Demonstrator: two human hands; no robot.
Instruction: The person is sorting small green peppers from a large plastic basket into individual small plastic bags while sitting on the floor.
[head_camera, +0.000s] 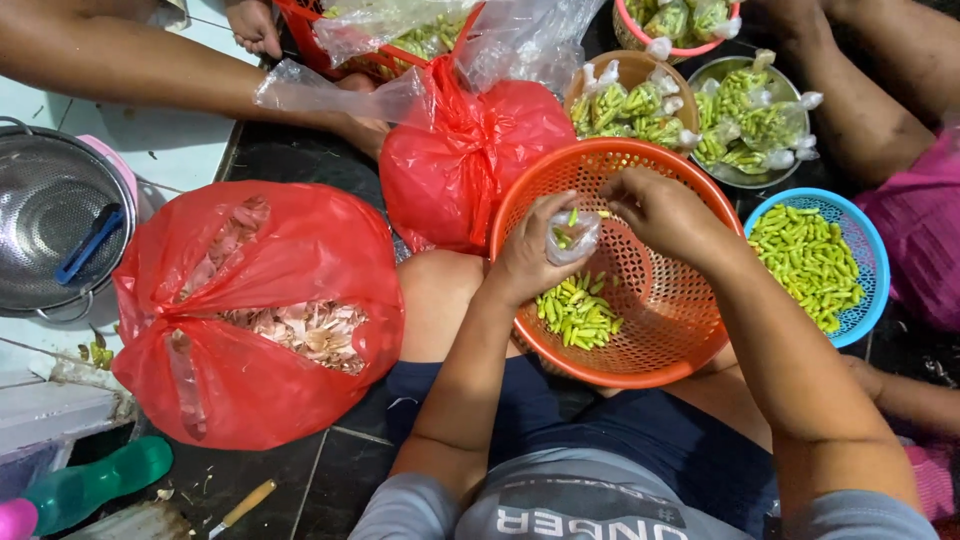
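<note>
My left hand (530, 255) holds a small clear plastic bag (572, 236) with a few green chillies in it, over an orange plastic basket (670, 340). My right hand (660, 210) is at the bag's mouth, fingers pinched there with a chilli or two. A heap of green chillies (578, 310) lies in the basket's near left side. The basket rests on my lap, tilted toward me.
A big red bag of pale peelings (255, 310) lies left, a tied red bag (470, 160) behind it. A blue basket of green chillies (815, 265) sits right. Bowls of filled small bags (640, 105) stand at the back. Other people's arms (130, 65) and legs surround. A metal colander (50, 230) stands far left.
</note>
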